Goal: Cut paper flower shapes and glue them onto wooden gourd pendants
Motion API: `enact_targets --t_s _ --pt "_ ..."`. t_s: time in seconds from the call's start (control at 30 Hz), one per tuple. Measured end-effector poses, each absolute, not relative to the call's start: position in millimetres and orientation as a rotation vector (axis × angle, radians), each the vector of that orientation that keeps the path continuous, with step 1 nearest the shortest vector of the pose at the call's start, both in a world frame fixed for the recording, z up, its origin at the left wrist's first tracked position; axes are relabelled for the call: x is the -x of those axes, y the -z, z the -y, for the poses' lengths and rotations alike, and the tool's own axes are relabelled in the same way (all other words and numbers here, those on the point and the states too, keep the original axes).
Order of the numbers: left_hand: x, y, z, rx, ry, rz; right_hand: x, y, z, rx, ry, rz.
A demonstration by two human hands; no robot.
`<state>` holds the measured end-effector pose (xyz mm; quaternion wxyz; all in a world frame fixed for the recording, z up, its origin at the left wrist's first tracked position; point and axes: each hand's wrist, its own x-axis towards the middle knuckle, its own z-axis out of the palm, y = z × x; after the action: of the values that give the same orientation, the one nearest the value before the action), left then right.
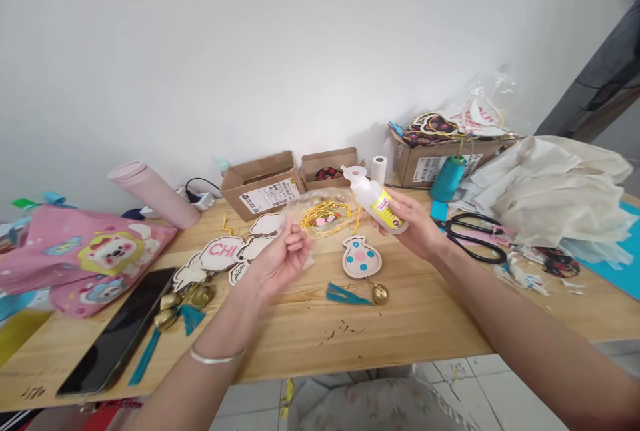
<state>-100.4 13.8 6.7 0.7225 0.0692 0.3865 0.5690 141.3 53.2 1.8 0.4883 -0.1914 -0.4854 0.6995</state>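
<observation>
My right hand (413, 221) is wrapped round a white glue bottle (373, 197) with a yellow label, tilted, its nozzle end up and to the left. My left hand (287, 257) is raised over the table with its fingers curled together; what they hold, if anything, I cannot make out. Between and below the hands lies a pouch-shaped white ornament (361, 257) with blue and pink flowers. A gold bell (381, 293) and a teal tassel (349, 293) are by its lower edge. Behind my left hand rests a clear plastic bag (320, 214) with yellow cords.
Left are cloud-shaped ornaments (223, 254), gold bells (203, 295), a black phone (115, 334), a pink bag (85, 251) and a pink tumbler (155, 194). Cardboard boxes (263, 184) stand along the wall. Right are black scissors (473, 237), a teal thread spool (447, 179) and pale fabric (555, 184).
</observation>
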Motion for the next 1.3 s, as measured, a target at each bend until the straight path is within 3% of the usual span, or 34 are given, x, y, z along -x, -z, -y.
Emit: enact_targets --t_s 0.2,0.4,0.73,1.13,1.3 --pt "79 -2 -27 -0.314 -1.260 -0.923 -151 -4 -59 0.492 -1.607 1.129" --pt "88 5 -20 -0.342 -1.281 -0.946 -146 -4 -65 0.441 -1.598 0.741" --pt "81 5 -15 -0.178 -1.045 -0.749 -136 13 -70 0.414 -1.989 0.331" --pt "81 9 -18 -0.558 -1.093 -0.778 -131 11 -66 0.386 -1.886 0.453" --pt "83 11 -19 -0.707 -1.124 -0.890 -134 9 -67 0.583 -1.814 0.751"
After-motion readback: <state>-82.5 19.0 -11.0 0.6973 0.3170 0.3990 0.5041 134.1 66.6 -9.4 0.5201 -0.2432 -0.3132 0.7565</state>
